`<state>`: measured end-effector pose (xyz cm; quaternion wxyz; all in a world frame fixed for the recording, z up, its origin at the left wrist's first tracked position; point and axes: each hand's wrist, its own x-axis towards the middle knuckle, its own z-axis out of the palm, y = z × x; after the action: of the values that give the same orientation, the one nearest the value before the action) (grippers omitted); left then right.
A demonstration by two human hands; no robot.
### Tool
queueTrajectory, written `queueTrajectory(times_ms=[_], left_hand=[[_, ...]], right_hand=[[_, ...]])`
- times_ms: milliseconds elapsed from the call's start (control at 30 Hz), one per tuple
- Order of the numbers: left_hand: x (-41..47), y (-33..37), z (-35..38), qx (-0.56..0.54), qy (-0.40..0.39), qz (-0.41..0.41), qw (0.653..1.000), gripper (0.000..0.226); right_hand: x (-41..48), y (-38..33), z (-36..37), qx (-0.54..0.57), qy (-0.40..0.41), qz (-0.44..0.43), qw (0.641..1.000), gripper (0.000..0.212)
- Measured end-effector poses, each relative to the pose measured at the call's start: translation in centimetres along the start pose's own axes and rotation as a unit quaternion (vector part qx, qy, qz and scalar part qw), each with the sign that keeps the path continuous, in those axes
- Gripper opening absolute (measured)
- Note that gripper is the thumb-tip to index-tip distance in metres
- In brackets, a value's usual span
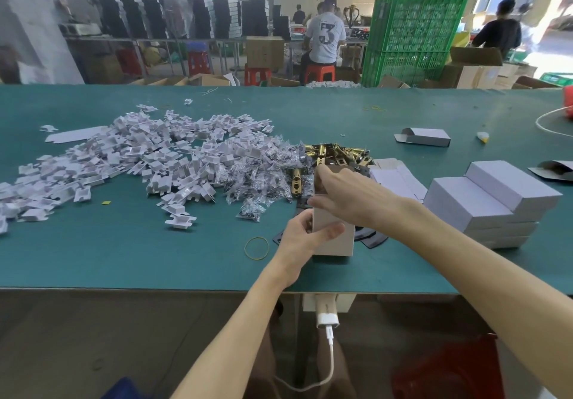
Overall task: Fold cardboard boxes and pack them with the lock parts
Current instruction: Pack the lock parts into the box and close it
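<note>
box (336,242) stands upright near the table (124,259) edge. left hand (302,239) grips its side; right hand (350,195) is at its top, grip unclear. light, thin card, probably dents: hold the side walls.

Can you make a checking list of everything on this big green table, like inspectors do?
surface: green table mat.
job's things: white cardboard box upright at the front; brass latches piled behind it; white inserts heaped left; clear parts bags between them; closed boxes stacked right.
clutter: rubber band beside the box; yellow scrap further left.
grips: left hand grips the box's side; right hand pinches its top.
cables: white charger cable hangs below the table edge; white cord far right.
surroundings: green crates and people on red stools behind.
</note>
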<state>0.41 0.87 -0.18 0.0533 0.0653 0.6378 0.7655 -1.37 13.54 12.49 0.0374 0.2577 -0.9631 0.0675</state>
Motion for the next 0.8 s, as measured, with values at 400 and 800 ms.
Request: queueTrajectory(times_ms=[400,800], left_hand=[[0.0,0.0,0.0,0.001,-0.004,0.006,1.000,0.042],[0.1,-0.3,-0.2,0.069,0.013,0.019,0.997,0.028]], right_hand=[[0.5,-0.6,-0.8,-0.043,-0.022,0.021,0.999,0.037],[3.5,-8.4,-0.4,-0.043,0.136,-0.073,0.987,0.006]])
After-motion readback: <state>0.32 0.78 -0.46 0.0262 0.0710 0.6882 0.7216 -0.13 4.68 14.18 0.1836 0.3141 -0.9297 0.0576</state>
